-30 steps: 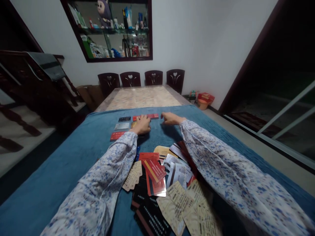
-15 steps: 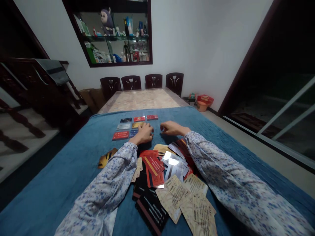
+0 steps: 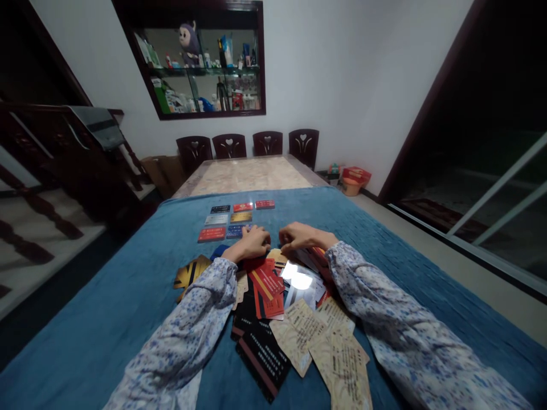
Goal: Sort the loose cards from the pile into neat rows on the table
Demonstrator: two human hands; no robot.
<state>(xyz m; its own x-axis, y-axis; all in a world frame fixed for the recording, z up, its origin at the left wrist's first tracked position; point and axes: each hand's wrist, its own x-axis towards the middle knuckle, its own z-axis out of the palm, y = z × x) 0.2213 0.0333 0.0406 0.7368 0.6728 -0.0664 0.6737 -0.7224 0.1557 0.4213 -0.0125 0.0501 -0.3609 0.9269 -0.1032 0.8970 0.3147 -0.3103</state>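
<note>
My left hand, fingers bent but apart, hovers at the far edge of a loose heap of cards, just in front of a blue card. Close beside it, my right hand is curled with its fingertips down at a tan card; what is pinched there, if anything, is hidden. Below the hands lie red cards, shiny silver cards, black cards and beige patterned cards. A gold-and-black card rests left of my left forearm.
Beyond the hands, small cards lie in rows, among them a red one, a silver one and a gold one. A blue cloth covers the near part of the table. Dark chairs stand at its far end.
Both hands have come back toward me, from the rows to the heap's far edge. My right fingertips are now at the tan card. A blue card shows by my left wrist.
</note>
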